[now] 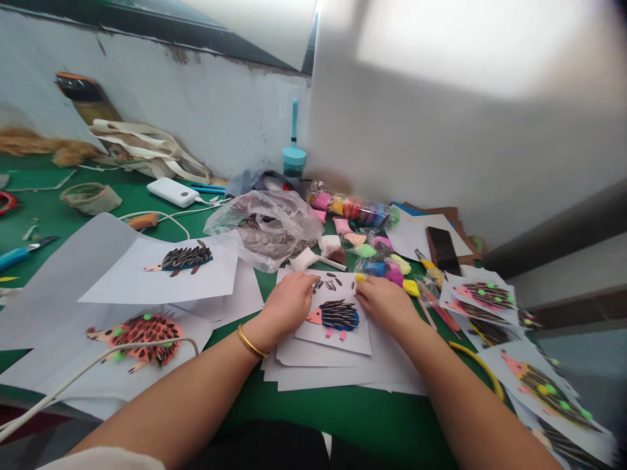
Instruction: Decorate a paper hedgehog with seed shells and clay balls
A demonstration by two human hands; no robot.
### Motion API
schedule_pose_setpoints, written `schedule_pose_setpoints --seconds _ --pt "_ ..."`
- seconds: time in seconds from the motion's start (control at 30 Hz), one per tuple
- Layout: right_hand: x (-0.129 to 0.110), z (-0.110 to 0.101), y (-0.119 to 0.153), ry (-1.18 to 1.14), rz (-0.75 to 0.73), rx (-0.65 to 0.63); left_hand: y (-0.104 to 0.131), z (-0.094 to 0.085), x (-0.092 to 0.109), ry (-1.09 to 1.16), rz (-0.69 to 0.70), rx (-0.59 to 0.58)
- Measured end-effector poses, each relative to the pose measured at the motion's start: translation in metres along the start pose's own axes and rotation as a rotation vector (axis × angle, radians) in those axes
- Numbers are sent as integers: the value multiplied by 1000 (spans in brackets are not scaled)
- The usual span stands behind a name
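Note:
A white sheet of paper (360,343) bears a small hedgehog picture (339,315) with a pink face and feet, a blue body and seeds for spines. It rests on a stack of blank sheets (318,377). Several loose sunflower seeds (331,283) lie above the hedgehog. My left hand (290,301) is closed at the sheet's left side, its fingertips beside the seeds. At the right edge my right hand (386,303) also grips the sheet, fingers bent together near a yellow bit of clay (361,277). Both thumbs are partly hidden.
Behind the sheet are a plastic bag of seeds (274,228) and packets of coloured clay (377,267). Finished hedgehog pictures lie left (147,336) and right (543,385). A pale cable (98,359) crosses the left side. A phone (442,249) and a craft knife (24,254) lie farther out.

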State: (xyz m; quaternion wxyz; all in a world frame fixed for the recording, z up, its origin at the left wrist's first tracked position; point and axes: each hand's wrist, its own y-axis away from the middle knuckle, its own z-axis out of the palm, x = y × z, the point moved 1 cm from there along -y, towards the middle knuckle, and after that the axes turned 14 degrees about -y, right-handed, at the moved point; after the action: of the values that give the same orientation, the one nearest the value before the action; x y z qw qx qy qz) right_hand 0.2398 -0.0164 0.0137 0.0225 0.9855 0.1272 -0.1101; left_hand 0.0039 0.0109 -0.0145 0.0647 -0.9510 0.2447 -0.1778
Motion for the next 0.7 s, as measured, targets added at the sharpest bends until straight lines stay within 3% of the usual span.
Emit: schedule_pose_setpoints --seconds 0.13,0.3,0.47,0.7 --pt "2 2 1 -7 25 31 0 -2 1 22 16 -9" --pt "6 -1 8 -245 11 37 1 -3 6 53 118 -28" --pt "10 10 11 -509 20 4 2 -2 9 53 156 -58" --pt "8 18 10 -607 -14 -31 2 0 7 38 169 -73"
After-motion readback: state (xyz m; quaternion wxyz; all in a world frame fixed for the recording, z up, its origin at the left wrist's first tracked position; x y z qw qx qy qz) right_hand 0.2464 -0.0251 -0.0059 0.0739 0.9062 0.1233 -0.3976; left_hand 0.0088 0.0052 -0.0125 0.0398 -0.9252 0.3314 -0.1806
